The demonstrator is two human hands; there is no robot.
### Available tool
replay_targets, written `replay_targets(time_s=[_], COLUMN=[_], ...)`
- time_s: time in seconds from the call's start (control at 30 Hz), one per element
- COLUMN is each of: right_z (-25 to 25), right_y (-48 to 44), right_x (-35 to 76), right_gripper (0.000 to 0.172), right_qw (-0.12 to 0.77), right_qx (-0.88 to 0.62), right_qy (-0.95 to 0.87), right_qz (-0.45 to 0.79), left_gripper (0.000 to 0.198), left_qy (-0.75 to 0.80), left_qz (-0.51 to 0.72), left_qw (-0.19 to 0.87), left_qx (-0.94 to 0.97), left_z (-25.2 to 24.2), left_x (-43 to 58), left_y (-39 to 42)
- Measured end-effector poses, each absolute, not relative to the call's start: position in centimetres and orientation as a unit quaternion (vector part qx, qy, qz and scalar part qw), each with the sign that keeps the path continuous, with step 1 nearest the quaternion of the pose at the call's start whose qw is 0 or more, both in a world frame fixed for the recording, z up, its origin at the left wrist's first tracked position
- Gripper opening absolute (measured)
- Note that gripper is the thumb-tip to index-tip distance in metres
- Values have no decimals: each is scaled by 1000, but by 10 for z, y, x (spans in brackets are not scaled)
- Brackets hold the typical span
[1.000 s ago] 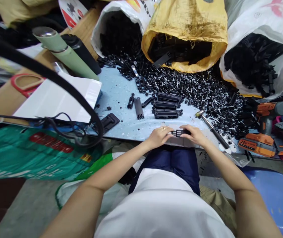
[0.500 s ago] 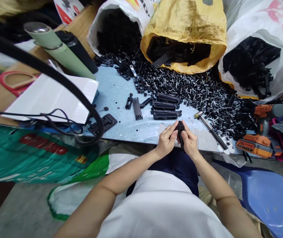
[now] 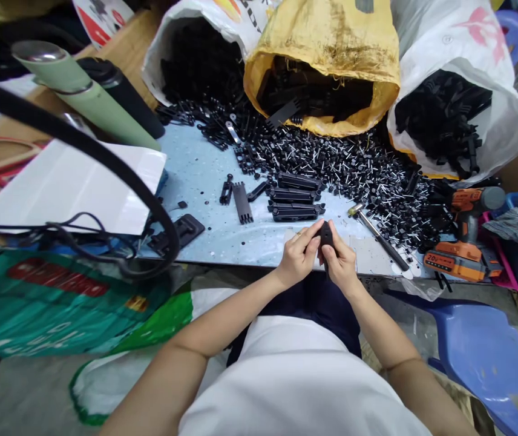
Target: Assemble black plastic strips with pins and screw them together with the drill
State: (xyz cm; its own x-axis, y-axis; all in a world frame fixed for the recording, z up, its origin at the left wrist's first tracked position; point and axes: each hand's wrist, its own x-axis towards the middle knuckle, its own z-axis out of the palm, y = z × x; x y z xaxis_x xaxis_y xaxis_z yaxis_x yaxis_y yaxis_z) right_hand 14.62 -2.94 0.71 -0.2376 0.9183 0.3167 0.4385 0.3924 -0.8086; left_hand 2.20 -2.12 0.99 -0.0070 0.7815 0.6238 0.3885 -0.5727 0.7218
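My left hand (image 3: pixel 299 254) and my right hand (image 3: pixel 341 263) are pressed together at the near edge of the blue table (image 3: pixel 204 175), both gripping one black plastic part (image 3: pixel 325 237) held upright between them. A ring shows on my left hand. Just beyond the hands lie three stacked black assembled pieces (image 3: pixel 294 197) and a black comb-like part (image 3: pixel 242 203). A hammer (image 3: pixel 377 233) lies to the right of my right hand.
A large heap of small black pins (image 3: pixel 359 169) spreads from three open sacks: white (image 3: pixel 186 54), yellow (image 3: pixel 322 66), white (image 3: pixel 458 109). An orange cordless drill (image 3: pixel 461 242) sits right. Green flask (image 3: pixel 81 97), white sheet (image 3: pixel 68 188), black cable (image 3: pixel 104 157) left. Blue stool (image 3: pixel 481 351) lower right.
The part lay flat between my hands a second ago; both hands have lifted it and turned it upright. The view has shifted slightly to the right.
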Motion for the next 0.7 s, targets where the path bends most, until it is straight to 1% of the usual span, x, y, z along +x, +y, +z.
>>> replay_targets(time_s=[0.07,0.13,0.2,0.23,0.3,0.33,0.4,0.53,0.6,0.7], right_z=[0,-5,-6,-5,-2,1,6,13,15,19], right_y=[-18,1,29,45,80,98,131,177,191,210], right_x=[149,161,184,199,234,253,286,325,333,338], right_gripper=[53,51,48,48,48,49,48,46,45,44], right_qw=[353,276,215,202,204,211,213,144,106,88], right_qx=[-470,-464,-477,-498,-565,-602,-651,-736,-772,-808], right_qy=[-744,-785,-817,-818,-790,-765,-728,-661,-626,-583], right_qz=[319,304,244,204,125,85,30,-10,-15,-19], left_gripper=[34,35,33,29,19,15,14,20,20,15], left_qy=[467,523,569,579,573,562,546,544,536,537], left_qz=[549,518,479,462,438,432,431,447,448,465], left_qw=[283,424,548,595,664,688,713,710,714,704], left_qx=[633,528,383,312,197,156,85,-34,-51,-9], left_z=[0,-9,-13,-13,-7,-2,8,23,27,26], left_x=[22,23,22,21,17,15,11,11,12,13], left_y=[-16,-13,-11,-10,-8,-8,-7,-7,-7,-9])
